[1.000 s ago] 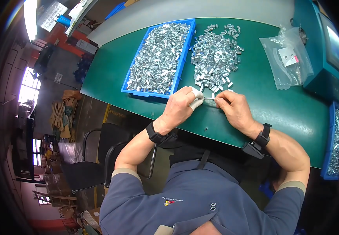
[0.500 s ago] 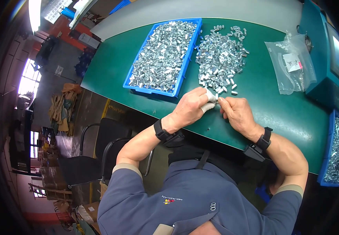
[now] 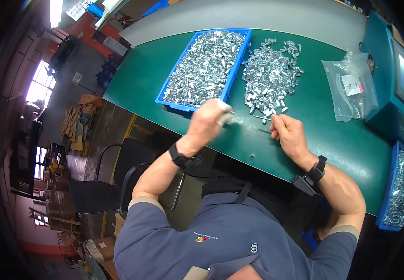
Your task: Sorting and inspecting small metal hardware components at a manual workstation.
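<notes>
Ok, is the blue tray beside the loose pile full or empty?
Full: metal pieces spread wall to wall across the blue tray, hiding its bottom.

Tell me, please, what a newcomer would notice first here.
Likely the blue tray full of small silvery pieces on the green table, and the loose pile of similar pieces to its right. The right hand holds a thin rod by the pile; the blurred left hand is near the tray.

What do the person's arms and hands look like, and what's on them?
The short sleeves are grey-blue with beige cuffs. There are two black wrist straps, each with a dark, boxy piece attached. The left hand has white coverings on some fingers, a bit blurry here. The right hand looks bare.
</notes>
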{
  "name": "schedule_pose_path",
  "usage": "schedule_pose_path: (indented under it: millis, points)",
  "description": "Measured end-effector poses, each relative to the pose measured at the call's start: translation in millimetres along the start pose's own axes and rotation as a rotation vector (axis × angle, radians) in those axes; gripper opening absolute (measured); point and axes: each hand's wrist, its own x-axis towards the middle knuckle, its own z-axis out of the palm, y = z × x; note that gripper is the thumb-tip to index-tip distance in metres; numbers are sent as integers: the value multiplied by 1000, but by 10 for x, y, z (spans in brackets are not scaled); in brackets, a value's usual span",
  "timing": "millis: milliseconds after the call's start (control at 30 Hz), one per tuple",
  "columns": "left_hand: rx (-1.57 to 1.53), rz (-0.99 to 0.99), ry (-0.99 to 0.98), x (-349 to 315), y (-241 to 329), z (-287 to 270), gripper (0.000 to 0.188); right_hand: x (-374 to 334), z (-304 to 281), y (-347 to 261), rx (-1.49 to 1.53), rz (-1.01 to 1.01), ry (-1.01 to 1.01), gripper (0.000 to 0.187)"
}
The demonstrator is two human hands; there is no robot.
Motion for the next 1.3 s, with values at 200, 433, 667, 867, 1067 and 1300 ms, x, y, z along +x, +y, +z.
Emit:
schedule_pose_path:
  millis: [200,433,667,867,1067,1300]
  points:
    - [287,-256,132,7,-787,-504,20,9,-4,9,14,18,13,44]
    - [-30,-57,-72,149,2,114,24,58,-20,17,167,41,183,44]
    - [-5,133,-325,300,404,521,30,73,-53,33,219,33,196,43]
    - [-82,38,-292,86,273,444,22,66,-36,22,188,49,121,41]
    - [-264,-174,-171,69,220,379,23,37,-39,38,-9,56,-6,36]
    - [-224,-47,-125,128,251,316,34,57,-45,21,-52,53,-61,32]
